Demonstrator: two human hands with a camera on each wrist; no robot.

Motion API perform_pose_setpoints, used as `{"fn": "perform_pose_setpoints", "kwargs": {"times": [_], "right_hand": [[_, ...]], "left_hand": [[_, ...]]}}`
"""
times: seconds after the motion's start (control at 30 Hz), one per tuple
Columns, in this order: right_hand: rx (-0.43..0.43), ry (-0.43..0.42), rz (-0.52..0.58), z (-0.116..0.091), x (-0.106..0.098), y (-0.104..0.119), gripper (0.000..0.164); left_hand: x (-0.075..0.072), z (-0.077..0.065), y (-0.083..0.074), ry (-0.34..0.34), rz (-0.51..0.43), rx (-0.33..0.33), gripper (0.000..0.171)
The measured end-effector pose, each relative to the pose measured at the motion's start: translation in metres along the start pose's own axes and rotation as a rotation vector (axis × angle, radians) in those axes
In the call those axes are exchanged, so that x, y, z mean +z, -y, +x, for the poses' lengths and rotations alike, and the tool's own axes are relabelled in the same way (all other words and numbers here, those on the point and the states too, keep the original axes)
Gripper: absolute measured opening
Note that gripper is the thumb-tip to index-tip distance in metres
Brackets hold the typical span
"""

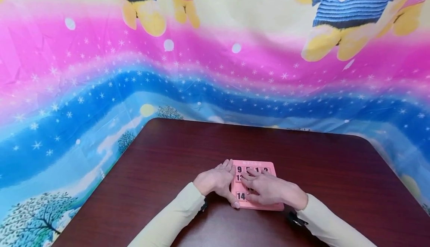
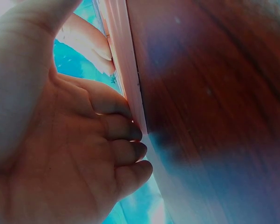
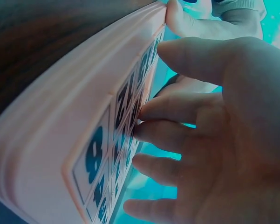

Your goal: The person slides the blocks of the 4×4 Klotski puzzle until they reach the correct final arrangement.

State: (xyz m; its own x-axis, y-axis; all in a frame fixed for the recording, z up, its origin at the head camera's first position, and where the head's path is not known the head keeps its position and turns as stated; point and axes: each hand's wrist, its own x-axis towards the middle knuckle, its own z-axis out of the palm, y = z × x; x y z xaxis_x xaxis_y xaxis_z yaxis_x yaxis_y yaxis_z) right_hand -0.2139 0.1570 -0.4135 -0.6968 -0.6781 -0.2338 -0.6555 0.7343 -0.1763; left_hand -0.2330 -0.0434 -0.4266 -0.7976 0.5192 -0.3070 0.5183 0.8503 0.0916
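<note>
A pink number slide puzzle point(image 1: 252, 163) lies flat on the table, its white tiles printed with black numbers such as 9, 13 and 14. Along its left side rests my left hand point(image 1: 216, 179), thumb at the near left corner and fingers toward the far left corner. The left wrist view shows those fingertips point(image 2: 139, 150) against the puzzle's side edge point(image 2: 126, 60). My right hand point(image 1: 268, 189) lies over the tiles with fingers spread, covering several of them. In the right wrist view its fingertips point(image 3: 144, 112) touch the tile faces near the middle.
The dark reddish-brown table point(image 1: 174, 153) has rounded far corners. Behind it hangs a colourful cloth point(image 1: 215, 67) with bears and snowflakes, close to the table's far edge. Dark wrist devices point(image 1: 297, 219) sit at the sleeve cuffs.
</note>
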Motion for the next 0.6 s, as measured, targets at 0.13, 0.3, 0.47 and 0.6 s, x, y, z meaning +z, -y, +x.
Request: {"fn": "perform_pose_setpoints", "kwargs": {"times": [0.13, 0.3, 0.47, 0.6], "right_hand": [[0.001, -0.012, -0.003, -0.0002, 0.0009, 0.0005, 0.056], [-0.061, -0.099, -0.113, 0.0021, 0.0031, -0.0012, 0.043], [-0.099, -0.113, -0.142, 0.0002, 0.0028, -0.0039, 0.039], [-0.093, -0.058, -0.090, -0.0014, 0.0016, -0.0048, 0.045]], "left_hand": [[0.0008, 0.0000, 0.0002, 0.002, 0.000, -0.001, 0.131], [-0.0004, -0.0009, -0.0001, -0.002, 0.013, -0.004, 0.131], [-0.0001, -0.0008, -0.0006, -0.007, 0.008, 0.001, 0.132], [0.0004, -0.0019, 0.0002, -0.007, 0.010, -0.003, 0.132]]}}
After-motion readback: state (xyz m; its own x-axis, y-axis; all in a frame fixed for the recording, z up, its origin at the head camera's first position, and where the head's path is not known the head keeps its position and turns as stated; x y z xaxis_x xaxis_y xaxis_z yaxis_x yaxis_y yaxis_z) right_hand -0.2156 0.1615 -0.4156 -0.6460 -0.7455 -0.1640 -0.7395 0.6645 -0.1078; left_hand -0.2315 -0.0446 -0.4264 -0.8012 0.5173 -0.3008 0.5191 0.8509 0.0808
